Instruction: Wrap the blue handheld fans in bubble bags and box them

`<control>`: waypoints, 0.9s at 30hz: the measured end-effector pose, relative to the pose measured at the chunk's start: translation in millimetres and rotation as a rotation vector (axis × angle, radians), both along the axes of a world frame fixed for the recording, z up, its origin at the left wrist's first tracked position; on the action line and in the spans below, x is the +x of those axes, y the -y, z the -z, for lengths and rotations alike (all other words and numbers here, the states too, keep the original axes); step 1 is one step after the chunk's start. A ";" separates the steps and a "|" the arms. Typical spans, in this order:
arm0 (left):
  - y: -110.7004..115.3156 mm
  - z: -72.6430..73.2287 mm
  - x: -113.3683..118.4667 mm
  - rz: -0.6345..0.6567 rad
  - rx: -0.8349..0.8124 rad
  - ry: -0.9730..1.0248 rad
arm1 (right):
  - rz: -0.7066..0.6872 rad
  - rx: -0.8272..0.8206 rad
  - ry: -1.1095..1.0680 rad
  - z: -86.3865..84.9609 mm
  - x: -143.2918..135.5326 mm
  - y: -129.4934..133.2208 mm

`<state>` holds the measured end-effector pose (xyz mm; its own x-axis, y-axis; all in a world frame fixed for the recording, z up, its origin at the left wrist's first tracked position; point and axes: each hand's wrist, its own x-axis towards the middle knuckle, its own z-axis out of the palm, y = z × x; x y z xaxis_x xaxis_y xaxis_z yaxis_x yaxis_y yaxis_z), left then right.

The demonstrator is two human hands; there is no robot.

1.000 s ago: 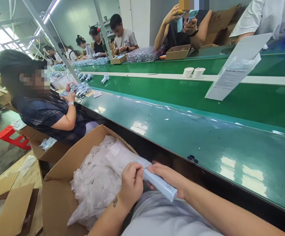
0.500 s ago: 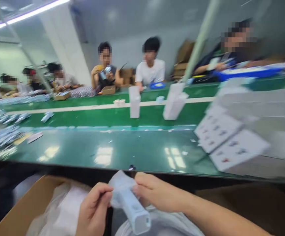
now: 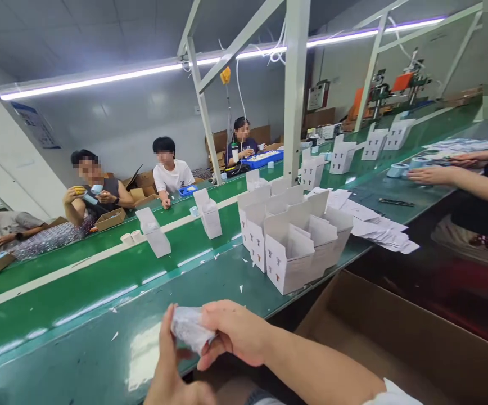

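A light-blue device in a crinkled translucent plastic bag (image 3: 191, 328) is held between my hands, above the near edge of the bench. My right hand (image 3: 238, 332) grips its right side, thumb on top and fingers curled underneath. The upright fingers of my left hand (image 3: 170, 360) press against its left end, with that hand's lower part blurred. The wrapping hides most of the device's shape. Just beyond my right hand, several open white boxes (image 3: 288, 270) with small printed pictures stand grouped on the green bench (image 3: 96, 360).
Flat white cartons (image 3: 379, 225) lie right of the boxes. A co-worker's hands (image 3: 433, 171) handle light-blue round parts at the right. White boxes (image 3: 153, 233) stand on the green conveyor (image 3: 113, 270). A large cardboard box (image 3: 379, 320) sits below the bench. A white post (image 3: 297, 84) rises behind the boxes.
My view has swung right, bringing the grouped white boxes fully in. The device's bare light-blue end pointed toward me before; now the bag covers it and it lies sideways between my hands.
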<state>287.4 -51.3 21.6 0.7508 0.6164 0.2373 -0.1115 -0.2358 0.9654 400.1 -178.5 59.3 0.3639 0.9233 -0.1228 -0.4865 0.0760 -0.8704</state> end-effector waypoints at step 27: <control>-33.0 -61.6 -21.1 -0.560 -0.518 0.333 | 0.811 -0.129 2.118 1.9 67.6 57.5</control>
